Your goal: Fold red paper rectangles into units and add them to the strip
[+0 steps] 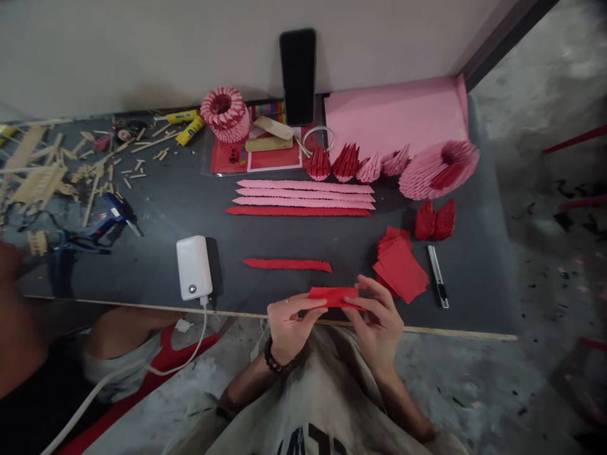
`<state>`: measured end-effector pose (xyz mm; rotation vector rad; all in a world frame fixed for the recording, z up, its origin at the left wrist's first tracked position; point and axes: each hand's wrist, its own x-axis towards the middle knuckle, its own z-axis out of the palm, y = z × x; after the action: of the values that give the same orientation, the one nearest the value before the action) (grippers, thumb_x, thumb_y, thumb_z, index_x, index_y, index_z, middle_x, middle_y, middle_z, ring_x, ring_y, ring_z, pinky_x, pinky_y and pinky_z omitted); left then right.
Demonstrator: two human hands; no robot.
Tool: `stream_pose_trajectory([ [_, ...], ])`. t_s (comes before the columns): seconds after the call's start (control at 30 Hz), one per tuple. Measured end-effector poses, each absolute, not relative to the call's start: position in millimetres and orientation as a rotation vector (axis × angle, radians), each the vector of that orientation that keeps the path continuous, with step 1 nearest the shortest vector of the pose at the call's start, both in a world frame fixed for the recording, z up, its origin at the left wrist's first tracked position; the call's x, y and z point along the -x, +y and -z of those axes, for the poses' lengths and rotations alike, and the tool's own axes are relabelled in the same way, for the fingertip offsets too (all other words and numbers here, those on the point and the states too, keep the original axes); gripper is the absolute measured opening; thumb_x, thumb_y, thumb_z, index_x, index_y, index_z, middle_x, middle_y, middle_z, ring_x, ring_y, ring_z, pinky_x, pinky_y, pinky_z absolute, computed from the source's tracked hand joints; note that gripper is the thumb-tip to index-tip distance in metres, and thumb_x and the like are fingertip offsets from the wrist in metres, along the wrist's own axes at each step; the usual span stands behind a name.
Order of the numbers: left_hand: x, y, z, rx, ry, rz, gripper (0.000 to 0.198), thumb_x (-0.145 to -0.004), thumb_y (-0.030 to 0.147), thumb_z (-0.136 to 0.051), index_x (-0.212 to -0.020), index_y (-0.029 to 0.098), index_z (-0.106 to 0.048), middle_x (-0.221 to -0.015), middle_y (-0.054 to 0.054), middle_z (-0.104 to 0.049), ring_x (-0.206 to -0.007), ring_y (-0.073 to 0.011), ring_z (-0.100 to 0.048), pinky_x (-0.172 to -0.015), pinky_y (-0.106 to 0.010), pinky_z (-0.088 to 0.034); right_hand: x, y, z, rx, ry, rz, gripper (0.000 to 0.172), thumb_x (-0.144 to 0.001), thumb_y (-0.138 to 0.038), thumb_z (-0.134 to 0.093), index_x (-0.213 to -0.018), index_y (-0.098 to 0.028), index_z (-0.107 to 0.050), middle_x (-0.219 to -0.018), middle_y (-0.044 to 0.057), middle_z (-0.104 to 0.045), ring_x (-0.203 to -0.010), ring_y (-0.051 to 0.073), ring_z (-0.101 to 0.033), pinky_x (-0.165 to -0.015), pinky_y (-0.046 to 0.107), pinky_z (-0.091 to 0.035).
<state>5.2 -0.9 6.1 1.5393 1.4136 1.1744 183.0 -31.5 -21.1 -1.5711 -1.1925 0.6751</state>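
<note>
A small red paper piece (333, 296), which looks folded lengthwise, is held between my two hands at the table's front edge. My left hand (290, 322) pinches its left end between thumb and fingers. At the right end, my right hand (379, 319) grips it with thumb and index finger, other fingers raised. Just beyond lies a short red strip of nested folded paper (287, 264). To the right is a loose stack of red paper slips (402, 265), with a utility knife (438, 277) beside it. A longer red strip (298, 212) and several pink strips (306, 186) lie farther back.
A white power bank (193, 268) with a cable stands left. Along the back are a phone (298, 76), a pink folded-paper vase (225, 117) and paper bundles (346, 162). A glue gun (114, 215) and wood scraps lie left, near another person's arm (19, 328).
</note>
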Motion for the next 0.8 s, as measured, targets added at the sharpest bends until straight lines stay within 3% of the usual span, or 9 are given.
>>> stream_pose_trajectory([
  [0.1,-7.3,-6.2,-5.0,-1.437,1.520,-1.177,0.003,-0.084,0.028,-0.086,-0.086,0.030,-0.088,-0.088,-0.004,-0.086,-0.044,-0.0124,-0.062,-0.037,-0.025,-0.043,-176.6,-31.0,15.3,1.476,-0.996,-0.923,0.017,-0.082,-0.028,-0.085,-0.098,-0.030,-0.082,-0.155,0.007,-0.060,-0.133,0.033,-0.067,-0.105,0.051,-0.060],
  [0.17,-8.8,-8.9,-4.3,-1.376,1.563,-1.171,0.002,-0.082,0.031,-0.088,-0.084,0.030,-0.088,-0.090,-0.004,-0.086,-0.042,-0.0105,-0.058,-0.036,-0.024,-0.040,-172.5,-29.6,13.0,1.393,-0.819,-1.112,0.013,-0.083,-0.029,-0.084,-0.095,-0.027,-0.079,-0.155,0.009,-0.062,-0.130,0.034,-0.070,-0.106,0.052,-0.059],
  [0.3,-13.5,-12.5,0.3,-1.249,1.588,-1.198,0.006,-0.077,0.032,-0.091,-0.080,0.028,-0.087,-0.089,-0.004,-0.086,-0.038,-0.0073,-0.049,-0.038,-0.023,-0.042,-165.2,-26.1,14.9,1.312,-0.532,-1.326,0.013,-0.085,-0.034,-0.083,-0.087,-0.025,-0.074,-0.129,0.009,-0.079,-0.105,0.029,-0.080,-0.091,0.046,-0.066],
  [0.4,-18.6,-14.4,6.1,-1.095,1.614,-1.229,0.013,-0.074,0.033,-0.093,-0.074,0.023,-0.085,-0.079,-0.004,-0.084,-0.047,-0.0109,-0.061,-0.046,-0.022,-0.050,-160.7,-25.7,18.3,1.350,-0.483,-1.264,0.014,-0.083,-0.032,-0.085,-0.086,-0.025,-0.074,-0.095,0.003,-0.084,-0.091,0.021,-0.080,-0.078,0.032,-0.065],
  [0.5,-22.1,-14.3,11.6,-0.944,1.607,-1.219,0.030,-0.073,0.036,-0.094,-0.097,0.020,-0.085,-0.076,-0.005,-0.082,-0.063,-0.0171,-0.075,-0.059,-0.024,-0.060,-156.9,-26.7,19.7,1.414,-0.480,-1.117,0.017,-0.080,-0.029,-0.088,-0.086,-0.023,-0.073,-0.086,0.000,-0.082,-0.078,0.016,-0.077,-0.072,0.027,-0.063],
  [0.57,-22.7,-13.3,15.0,-0.798,1.555,-1.169,0.050,-0.072,0.038,-0.095,-0.117,0.019,-0.081,-0.075,-0.004,-0.082,-0.062,-0.0173,-0.075,-0.059,-0.024,-0.061,-155.0,-26.9,19.7,1.451,-0.472,-1.049,0.024,-0.078,-0.030,-0.090,-0.092,-0.023,-0.071,-0.085,0.000,-0.081,-0.075,0.017,-0.077,-0.070,0.029,-0.064],
  [0.6,-22.7,-12.7,16.8,-0.737,1.527,-1.143,0.052,-0.071,0.039,-0.095,-0.117,0.018,-0.081,-0.073,-0.003,-0.081,-0.060,-0.0170,-0.075,-0.058,-0.024,-0.061,-154.3,-26.6,19.7,1.460,-0.464,-1.035,0.028,-0.077,-0.031,-0.090,-0.096,-0.023,-0.070,-0.084,0.000,-0.081,-0.072,0.018,-0.077,-0.068,0.029,-0.064],
  [0.7,-22.1,-11.5,22.0,-0.683,1.501,-1.119,0.030,-0.073,0.041,-0.092,-0.085,0.015,-0.083,-0.066,-0.004,-0.078,-0.055,-0.0164,-0.072,-0.055,-0.025,-0.060,-153.0,-25.3,20.2,1.461,-0.430,-1.050,0.036,-0.078,-0.033,-0.089,-0.107,-0.023,-0.069,-0.082,-0.001,-0.082,-0.065,0.016,-0.076,-0.065,0.028,-0.063],
  [0.8,-22.7,-11.5,24.8,-0.700,1.514,-1.123,0.032,-0.075,0.042,-0.090,-0.064,0.016,-0.075,-0.060,-0.004,-0.075,-0.052,-0.0161,-0.069,-0.053,-0.026,-0.057,-153.1,-24.1,20.6,1.454,-0.398,-1.060,0.033,-0.080,-0.032,-0.088,-0.105,-0.023,-0.070,-0.082,0.000,-0.083,-0.064,0.015,-0.076,-0.066,0.028,-0.062],
])
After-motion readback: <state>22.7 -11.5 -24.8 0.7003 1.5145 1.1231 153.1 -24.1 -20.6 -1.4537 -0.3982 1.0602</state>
